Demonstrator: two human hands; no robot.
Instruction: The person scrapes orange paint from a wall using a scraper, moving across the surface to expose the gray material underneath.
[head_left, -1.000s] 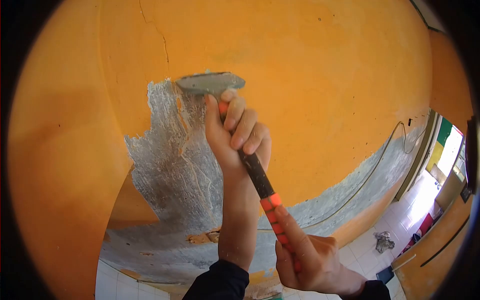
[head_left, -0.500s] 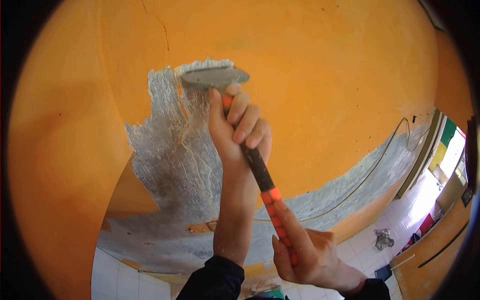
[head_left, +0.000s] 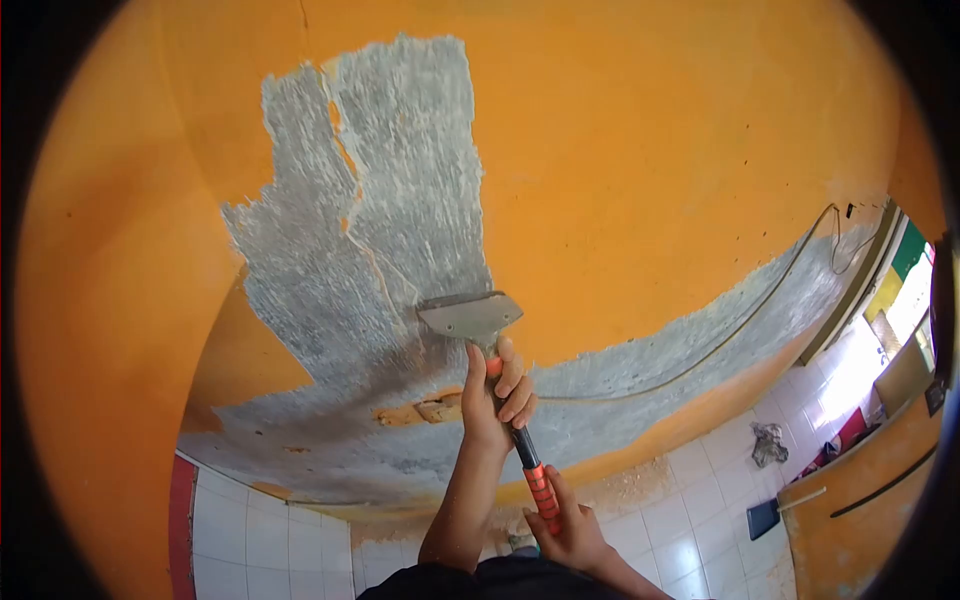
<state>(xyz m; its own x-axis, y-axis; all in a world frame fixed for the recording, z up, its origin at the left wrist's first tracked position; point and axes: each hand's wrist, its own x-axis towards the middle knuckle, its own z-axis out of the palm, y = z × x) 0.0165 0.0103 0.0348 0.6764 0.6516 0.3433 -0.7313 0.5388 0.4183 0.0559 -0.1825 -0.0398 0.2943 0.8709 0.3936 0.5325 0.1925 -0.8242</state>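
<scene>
Orange paint [head_left: 650, 150] is surrounding a bare grey patch [head_left: 400, 180], and you are pressing the scraper [head_left: 470, 315] against its lower right edge. Your left hand [head_left: 497, 400] is clenching it just under the blade, your right hand [head_left: 565, 525] the handle end. You are seemingly mid-scrape; the next push needs the blade flat under the paint.

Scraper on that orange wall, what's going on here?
A person grips a scraper with both hands: the left hand high on the handle just under the blade, the right hand low on the red-and-black grip. The blade lies against the orange wall at the edge of a large grey patch where the paint is off. White floor tiles show below.
</scene>
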